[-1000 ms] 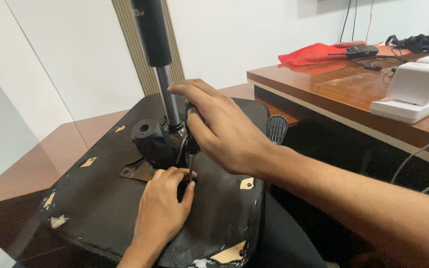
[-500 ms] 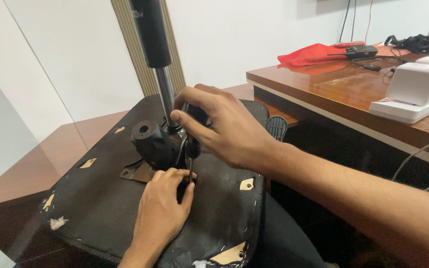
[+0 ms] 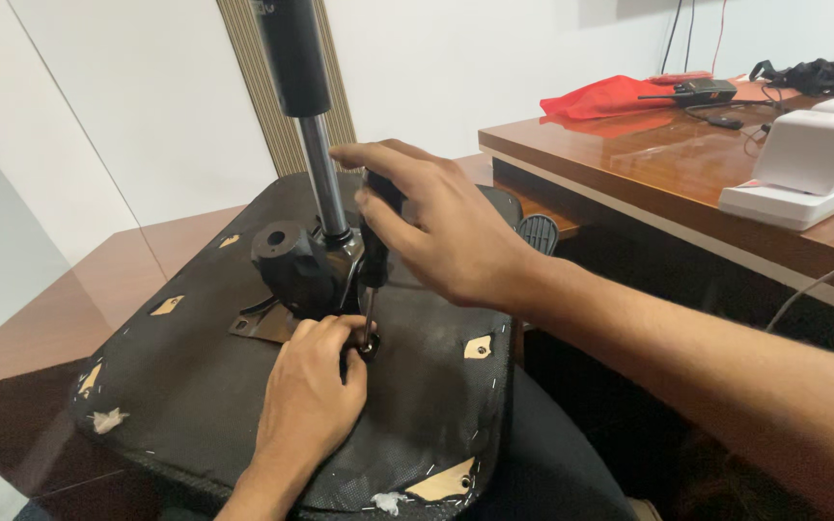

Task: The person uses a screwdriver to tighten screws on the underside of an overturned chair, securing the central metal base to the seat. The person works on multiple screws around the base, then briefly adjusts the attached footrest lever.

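Screwdriver [image 3: 371, 253]: our right hand [image 3: 436, 232], risen since before, grips its handle; left hand [image 3: 313, 386] fingers pinch the tip at six o'clock of the gas cylinder [image 3: 313, 145], seating it.

Head cam, angled down, close over upturned chair seat [image 3: 195, 405], desk [image 3: 629, 183] right.

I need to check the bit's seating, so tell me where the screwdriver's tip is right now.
In the head view the screwdriver stands upright in the right hand, its tip just right of the left hand's fingertips on the upturned chair seat, beside the gas cylinder.
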